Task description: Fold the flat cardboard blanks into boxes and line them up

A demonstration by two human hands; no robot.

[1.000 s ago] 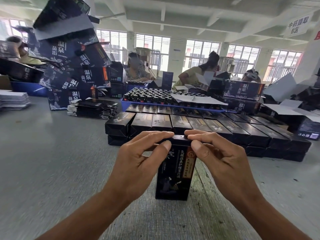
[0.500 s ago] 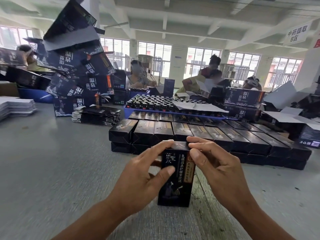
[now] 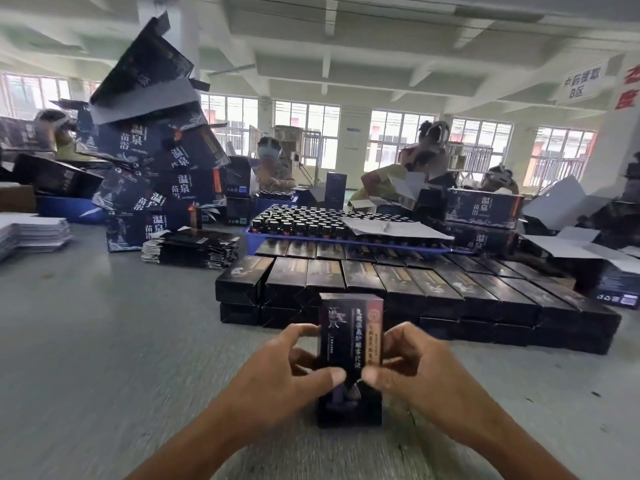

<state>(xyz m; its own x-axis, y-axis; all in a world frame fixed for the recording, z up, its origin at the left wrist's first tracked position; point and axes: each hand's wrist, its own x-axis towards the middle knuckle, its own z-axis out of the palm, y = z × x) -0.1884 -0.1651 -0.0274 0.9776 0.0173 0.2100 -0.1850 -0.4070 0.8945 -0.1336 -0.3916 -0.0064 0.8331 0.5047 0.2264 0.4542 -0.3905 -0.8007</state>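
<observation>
Black printed cardboard box (image 3: 350, 344), tall and narrow, upright on the grey table (image 3: 86, 341), gripped from both sides.
The left hand (image 3: 277, 372) curls its fingers round the box's left edge with the thumb on the front face; the right hand (image 3: 412, 368) grips the right edge likewise, its thumb tip meeting the front. Just behind stand two-layer rows of finished black boxes (image 3: 408, 289) lying flat. Farther back sit a blue tray of dark bottles (image 3: 304, 225) and, to the left, a stack of flat black blanks (image 3: 192, 249).
</observation>
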